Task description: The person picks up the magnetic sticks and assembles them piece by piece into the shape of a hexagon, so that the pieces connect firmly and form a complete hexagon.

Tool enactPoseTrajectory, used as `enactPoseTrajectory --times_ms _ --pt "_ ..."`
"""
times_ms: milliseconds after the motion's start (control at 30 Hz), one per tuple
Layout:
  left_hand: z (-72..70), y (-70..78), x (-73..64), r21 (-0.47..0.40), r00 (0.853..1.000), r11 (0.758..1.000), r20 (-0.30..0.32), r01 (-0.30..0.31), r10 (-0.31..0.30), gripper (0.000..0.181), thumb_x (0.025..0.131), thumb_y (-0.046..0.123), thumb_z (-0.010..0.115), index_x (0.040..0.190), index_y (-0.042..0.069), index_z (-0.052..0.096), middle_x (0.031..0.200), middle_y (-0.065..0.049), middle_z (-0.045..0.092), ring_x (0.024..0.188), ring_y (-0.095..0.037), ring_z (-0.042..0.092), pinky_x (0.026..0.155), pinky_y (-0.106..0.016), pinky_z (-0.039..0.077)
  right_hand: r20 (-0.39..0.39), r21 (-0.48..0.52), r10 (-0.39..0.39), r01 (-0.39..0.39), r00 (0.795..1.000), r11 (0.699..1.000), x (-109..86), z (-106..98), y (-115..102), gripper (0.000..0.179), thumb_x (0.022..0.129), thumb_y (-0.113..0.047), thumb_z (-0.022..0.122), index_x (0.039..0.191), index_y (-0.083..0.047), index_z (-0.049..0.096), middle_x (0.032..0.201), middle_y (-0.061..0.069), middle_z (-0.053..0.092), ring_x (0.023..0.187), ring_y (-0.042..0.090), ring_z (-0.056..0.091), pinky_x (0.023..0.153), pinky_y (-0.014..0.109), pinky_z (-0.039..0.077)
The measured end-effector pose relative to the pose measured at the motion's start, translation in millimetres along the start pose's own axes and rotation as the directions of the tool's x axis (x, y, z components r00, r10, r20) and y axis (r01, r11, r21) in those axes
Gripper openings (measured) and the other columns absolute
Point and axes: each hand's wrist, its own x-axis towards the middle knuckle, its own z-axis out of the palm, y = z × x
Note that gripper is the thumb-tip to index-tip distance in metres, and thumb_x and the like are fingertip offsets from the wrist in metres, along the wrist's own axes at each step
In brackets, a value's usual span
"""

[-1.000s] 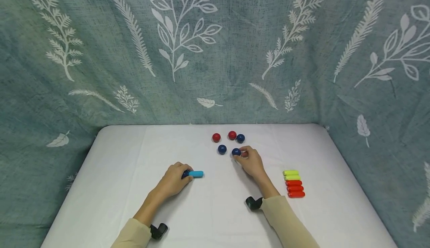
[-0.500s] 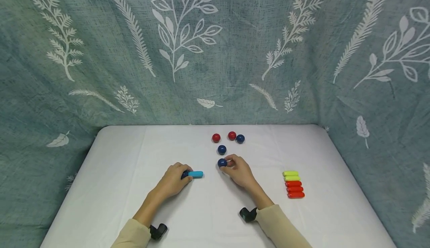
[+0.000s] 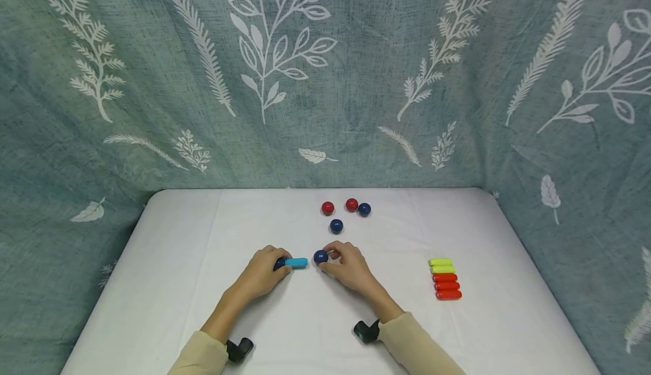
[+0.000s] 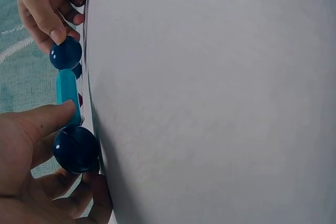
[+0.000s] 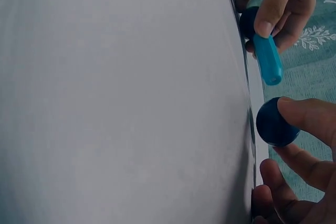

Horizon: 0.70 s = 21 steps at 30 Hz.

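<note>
My left hand [image 3: 264, 270] grips a light blue stick [image 3: 297, 262] close to a dark blue ball [image 4: 76, 149] at its left end. In the left wrist view the thumb presses along the stick. A second dark blue ball [image 3: 320, 257] is pinched between thumb and fingers of my right hand [image 3: 350, 265]. This ball sits just right of the stick's free end, and the right wrist view shows a small gap [image 5: 272, 91] between them. Both hands are low over the white table, near its middle.
Behind the hands lie two red balls [image 3: 328, 208] and two dark blue balls [image 3: 336, 226]. At the right, two yellow-green sticks [image 3: 440, 262] and several red sticks [image 3: 446, 286] lie in a column. A patterned green cloth [image 3: 315, 109] hangs behind the white table [image 3: 168, 239].
My right hand has carried the dark blue ball left and nearer, from beside the other balls to the free end of the light blue stick. The left hand has stayed in place.
</note>
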Motion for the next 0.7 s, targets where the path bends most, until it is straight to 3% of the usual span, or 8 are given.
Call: enactPoseTrajectory --times_ms 700 --pt "3.2 0.3 -0.3 0.007 1.000 1.000 0.009 0.029 -0.029 0.018 0.094 0.020 0.073 0.111 0.013 0.071 0.112 -0.011 0.062 0.108 -0.032 0.058 0.091 -0.051 0.048 0.015 -0.075 -0.053 0.054 0.998 0.996 -2.8 8.8 -5.8 0.030 0.085 -0.030 0.080 0.111 -0.020 0.071 0.096 -0.001 0.061 0.083 0.017 0.047 0.075 0.039 0.035"
